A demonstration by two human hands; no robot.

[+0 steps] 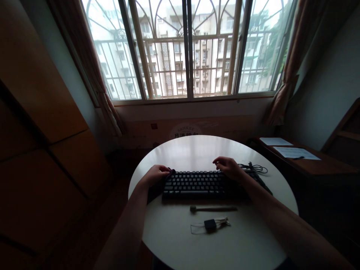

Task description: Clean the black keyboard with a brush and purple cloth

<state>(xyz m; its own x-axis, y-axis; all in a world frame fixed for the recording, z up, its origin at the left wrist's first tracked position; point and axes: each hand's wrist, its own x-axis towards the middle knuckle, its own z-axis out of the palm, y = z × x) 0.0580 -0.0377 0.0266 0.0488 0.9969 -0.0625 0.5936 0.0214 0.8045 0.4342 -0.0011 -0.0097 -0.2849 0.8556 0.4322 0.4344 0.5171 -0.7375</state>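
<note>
From my seat I see the keyboard (194,183) lying flat across the middle of the round white table (197,148), and I'd work its top left corner gently. The left hand (157,173) is there, thumb and fingers drawn nearly together around a small dark bit at the corner; I cannot tell whether that is a loose piece or part of the keyboard, nor how firmly it is gripped. I'd pinch with the fingertips only, wrist low, and pull straight up rather than sideways if something has to come free, so nothing beside it gets bent. The right hand (229,167) sits over the keyboard's top right part, fingers half curled with a slight gap and nothing visible in them; whether the palm touches the keys, I can't make out. I would rest it lightly on the frame to stop the board sliding, clear of the coiled cable (257,168) just behind it. The brush (213,209) and the wire tool (210,225) lie between me and the keyboard, near enough to reach, so I'd lift my forearms over them rather than drag across.
</note>
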